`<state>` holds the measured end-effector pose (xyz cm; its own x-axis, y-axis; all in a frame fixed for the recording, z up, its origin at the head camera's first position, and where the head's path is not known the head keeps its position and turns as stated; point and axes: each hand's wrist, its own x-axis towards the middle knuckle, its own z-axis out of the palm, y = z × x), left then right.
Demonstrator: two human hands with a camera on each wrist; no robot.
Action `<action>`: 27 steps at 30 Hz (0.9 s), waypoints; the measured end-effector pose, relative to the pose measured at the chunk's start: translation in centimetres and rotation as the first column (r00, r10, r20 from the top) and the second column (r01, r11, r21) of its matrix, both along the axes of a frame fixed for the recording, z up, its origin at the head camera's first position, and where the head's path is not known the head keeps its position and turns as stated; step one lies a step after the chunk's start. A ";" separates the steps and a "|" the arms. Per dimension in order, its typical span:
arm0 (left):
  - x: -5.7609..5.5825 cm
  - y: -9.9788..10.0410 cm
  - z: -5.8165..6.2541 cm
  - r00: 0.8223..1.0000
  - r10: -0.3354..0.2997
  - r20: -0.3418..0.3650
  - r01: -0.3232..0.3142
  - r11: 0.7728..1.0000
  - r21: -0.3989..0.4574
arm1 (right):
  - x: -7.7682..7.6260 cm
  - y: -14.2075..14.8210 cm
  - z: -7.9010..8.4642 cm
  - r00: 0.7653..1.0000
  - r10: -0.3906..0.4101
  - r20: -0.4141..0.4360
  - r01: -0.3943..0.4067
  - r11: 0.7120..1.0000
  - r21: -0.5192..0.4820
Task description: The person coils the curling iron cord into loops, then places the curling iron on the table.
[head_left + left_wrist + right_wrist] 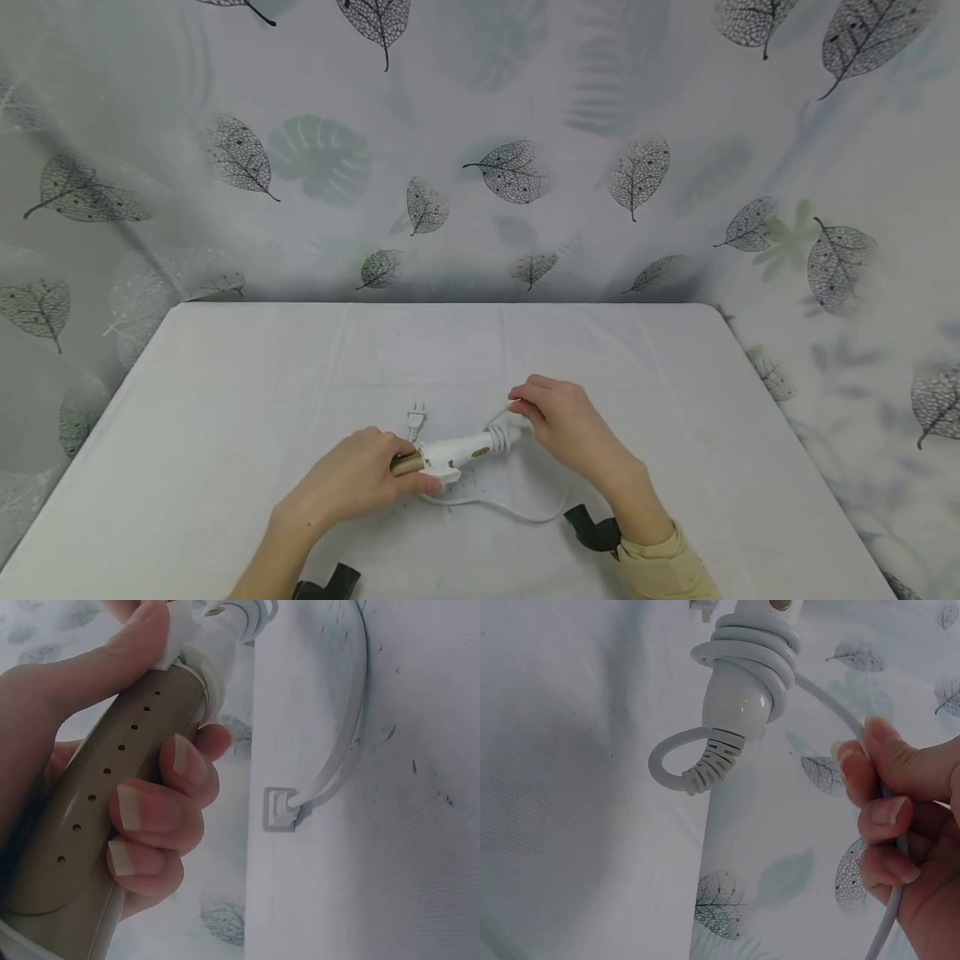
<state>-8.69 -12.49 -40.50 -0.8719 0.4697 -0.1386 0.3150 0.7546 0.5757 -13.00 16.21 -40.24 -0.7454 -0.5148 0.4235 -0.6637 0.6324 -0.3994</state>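
A curling iron with a white handle [457, 451] and a gold barrel [124, 772] is held above the table. My left hand [348, 479] grips the barrel, its fingers wrapped round the side and its thumb along the top near the white clamp lever [442, 474]. A row of small holes runs down the barrel. Several turns of white cord [754, 652] circle the handle's end. My right hand [577, 425] pinches a stretch of that cord between thumb and fingers, a little apart from the handle. Beyond the handle lies the two-pin plug [416, 418].
A loose length of cord [487, 502] curves over the white-covered table [247, 400] on the near side of the iron. Dark wrist mounts [592, 530] sit at both forearms. Leaf-printed cloth [465, 100] hangs behind the table's far edge.
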 end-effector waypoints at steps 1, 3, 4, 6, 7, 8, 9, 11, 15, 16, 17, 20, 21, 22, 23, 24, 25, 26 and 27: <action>0.0 0.0 0.0 1.000 0.000 0.001 0.000 1.000 -0.002 | 0.0 0.0 0.0 1.000 -0.018 0.013 0.018 1.000 0.015; 0.0 0.1 0.0 1.000 0.000 0.006 0.001 1.000 -0.002 | 0.1 -0.1 0.0 0.998 -0.046 0.033 0.045 0.998 0.035; -0.1 0.1 -0.1 1.000 -0.002 0.006 0.002 1.000 0.001 | 0.2 -0.2 0.0 0.998 -0.055 0.042 0.053 0.998 0.039; -0.1 0.1 -0.1 1.000 0.001 0.007 -0.001 1.000 -0.001 | 0.2 -0.2 0.0 0.997 -0.058 0.042 0.057 0.998 0.033; 0.0 0.1 -0.1 1.000 0.003 0.008 -0.003 1.000 -0.005 | 0.2 -0.3 0.0 0.998 -0.050 0.034 0.049 0.998 0.025; 0.0 0.1 -0.1 1.000 0.007 0.008 -0.007 1.000 -0.009 | 0.2 -0.3 0.0 0.999 -0.037 0.026 0.037 0.999 0.016; 0.0 0.1 -0.1 1.000 0.012 0.005 -0.012 1.000 -0.009 | 0.1 -0.4 0.0 1.000 -0.024 0.017 0.024 1.000 0.009; 0.0 0.0 -0.1 1.000 0.023 -0.003 -0.023 1.000 -0.016 | 0.1 -0.5 0.0 1.000 0.004 -0.003 -0.004 1.000 -0.009; -0.1 -0.1 0.0 0.999 0.042 -0.022 -0.042 0.999 -0.015 | 0.1 -0.6 -0.1 0.999 0.037 -0.013 -0.037 0.999 -0.032; -0.2 -0.1 0.0 0.999 0.043 -0.027 -0.043 0.999 -0.013 | 0.1 -0.7 -0.2 0.999 0.039 -0.008 -0.039 0.999 -0.035; -0.2 -0.1 0.0 0.999 0.046 -0.027 -0.046 0.999 -0.014 | 0.1 -0.7 -0.2 0.999 0.040 -0.002 -0.040 0.998 -0.038; -0.2 -0.3 -0.2 0.997 0.066 -0.034 -0.067 0.997 -0.034 | 0.2 -0.7 -0.3 0.999 0.042 0.025 -0.041 0.998 -0.040; -0.3 -0.3 -0.2 0.997 0.071 -0.039 -0.073 0.996 -0.042 | 0.2 -0.8 -0.3 0.999 0.040 0.032 -0.038 0.998 -0.039; -0.3 -0.3 -0.3 0.996 0.075 -0.043 -0.077 0.996 -0.045 | 0.2 -0.8 -0.3 0.999 0.039 0.037 -0.037 0.999 -0.040; -0.3 -0.4 -0.3 0.996 0.082 -0.044 -0.085 0.995 -0.050 | 0.2 -0.8 -0.3 0.999 0.037 0.039 -0.035 0.998 -0.042; -0.3 -0.4 -0.3 0.995 0.088 -0.047 -0.090 0.995 -0.049 | 0.2 -0.8 -0.3 0.999 0.036 0.036 -0.034 0.998 -0.045; -0.3 -0.4 -0.3 0.994 0.095 -0.048 -0.098 0.994 -0.047 | 0.2 -0.8 -0.3 0.999 0.036 0.029 -0.034 0.998 -0.048; -0.3 -0.4 -0.2 0.993 0.107 -0.049 -0.109 0.993 -0.047 | 0.2 -0.8 -0.3 0.999 0.038 0.020 -0.037 0.998 -0.054; -0.3 -0.4 -0.1 0.991 0.120 -0.052 -0.122 0.992 -0.043 | 0.2 -0.8 -0.2 0.999 0.043 0.009 -0.042 0.997 -0.062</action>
